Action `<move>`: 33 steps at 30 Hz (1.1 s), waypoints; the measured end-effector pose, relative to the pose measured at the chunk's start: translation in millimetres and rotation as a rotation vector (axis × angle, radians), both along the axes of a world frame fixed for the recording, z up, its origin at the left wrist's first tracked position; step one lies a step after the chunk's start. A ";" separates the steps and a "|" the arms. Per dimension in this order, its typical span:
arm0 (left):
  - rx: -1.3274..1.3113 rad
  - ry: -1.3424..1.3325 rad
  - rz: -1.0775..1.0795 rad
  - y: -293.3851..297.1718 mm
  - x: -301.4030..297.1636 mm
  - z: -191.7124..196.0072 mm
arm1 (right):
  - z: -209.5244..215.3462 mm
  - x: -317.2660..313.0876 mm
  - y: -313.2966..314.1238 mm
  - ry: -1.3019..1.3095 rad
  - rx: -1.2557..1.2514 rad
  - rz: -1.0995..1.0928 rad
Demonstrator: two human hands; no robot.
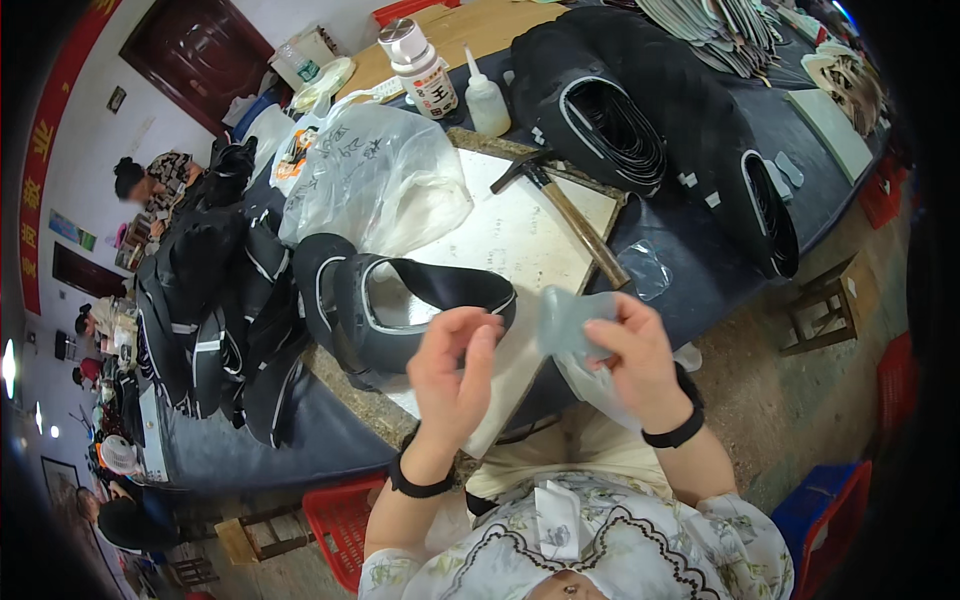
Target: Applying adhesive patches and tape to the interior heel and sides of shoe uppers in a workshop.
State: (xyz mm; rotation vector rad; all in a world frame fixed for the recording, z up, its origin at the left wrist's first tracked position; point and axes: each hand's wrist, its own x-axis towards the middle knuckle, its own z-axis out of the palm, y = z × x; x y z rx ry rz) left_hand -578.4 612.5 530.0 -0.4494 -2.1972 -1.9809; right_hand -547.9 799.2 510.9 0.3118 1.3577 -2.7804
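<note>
Between the thumb and fingers of my right hand (pixel 640 355) is a thin grey-green curved sheet piece (pixel 572 322), slightly blurred and held above the board's edge. My left hand (pixel 452 375) is raised beside it, fingers loosely bent and thumb apart, with nothing visible in it. Just behind my left hand lie black shoe uppers (pixel 395 335) with pale edges, partly overlapping. They rest on a white board (pixel 510 235) with faint writing. A hammer (pixel 575 220) with a wooden handle lies across the board's right side.
A clear plastic bag (pixel 375 175) covers the board's far left. Behind it stand a white bottle (pixel 420 70) and a squeeze bottle (pixel 487 105). Black uppers are heaped at left (pixel 215 290); long rolled stacks (pixel 610 130) lie at right. A wooden stool (pixel 830 305) stands beyond the table.
</note>
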 end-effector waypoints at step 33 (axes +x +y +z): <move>-0.317 0.669 -0.042 -9.4 20.8 2.5 | 39.8 -14.8 8.6 0.732 0.764 0.188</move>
